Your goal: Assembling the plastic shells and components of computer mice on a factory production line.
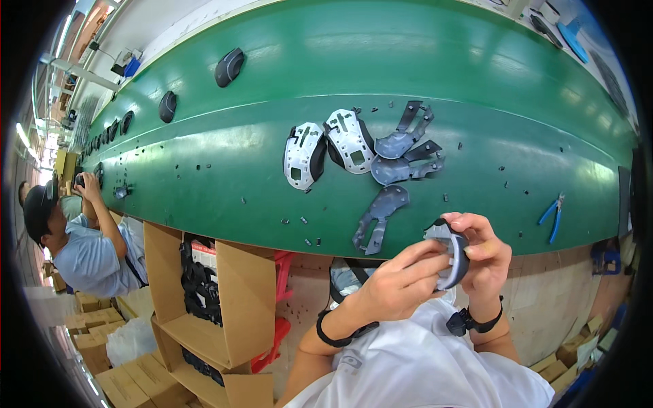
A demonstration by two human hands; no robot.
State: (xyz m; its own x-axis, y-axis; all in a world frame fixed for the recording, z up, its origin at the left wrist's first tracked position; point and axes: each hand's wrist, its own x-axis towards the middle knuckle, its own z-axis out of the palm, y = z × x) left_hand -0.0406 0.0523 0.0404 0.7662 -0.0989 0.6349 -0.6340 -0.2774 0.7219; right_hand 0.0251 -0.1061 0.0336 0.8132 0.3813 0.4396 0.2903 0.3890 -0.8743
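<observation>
In front of me, just over the table's near edge, I hold a curved black-and-grey mouse shell [457, 262]. My right hand [486, 255] grips its outer side with thumb and fingers. My left hand [401, 282] has its fingers pressed to the grey inner side of the shell, partly hiding it. Beyond my hands, two mouse shells with white undersides, one on the left [296, 158] and one on the right [345, 144], lie side by side. Next to them are grey forked plastic covers [394, 146], and a single grey cover [386, 202] lies closer to me.
Blue-handled pliers [557, 219] lie on the green table [224, 197] at right. Small black bits are scattered about. Black mice [230, 67] line the raised far strip. Left, a co-worker [95, 238] handles a dark item; cardboard boxes [248, 299] with black parts stand below the edge.
</observation>
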